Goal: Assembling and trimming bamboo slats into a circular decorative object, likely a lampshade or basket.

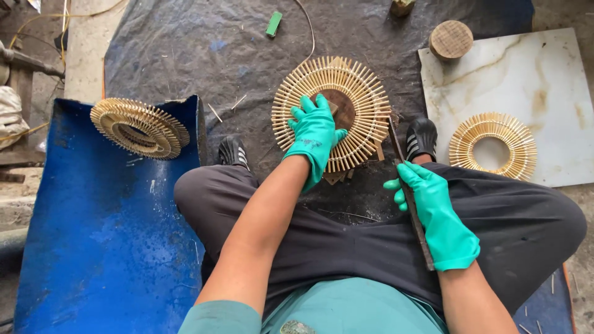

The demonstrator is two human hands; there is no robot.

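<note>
A round ring of thin bamboo sticks (365, 93) lies on a dark wooden block on the black sheet in front of me. My left hand (314, 133), in a green glove, presses flat on the ring's near-left part and its dark centre. My right hand (436, 213), also gloved green, grips a long dark blade (396, 145) whose tip points at the ring's right edge. I sit with my knees spread and my black shoes either side of the ring.
A second bamboo ring (139, 128) rests on the blue plastic sheet (93, 247) at left. A third ring (492, 145) lies on a white marble slab (544, 74) at right. A round wood disc (450, 39) and a green block (273, 23) lie farther off.
</note>
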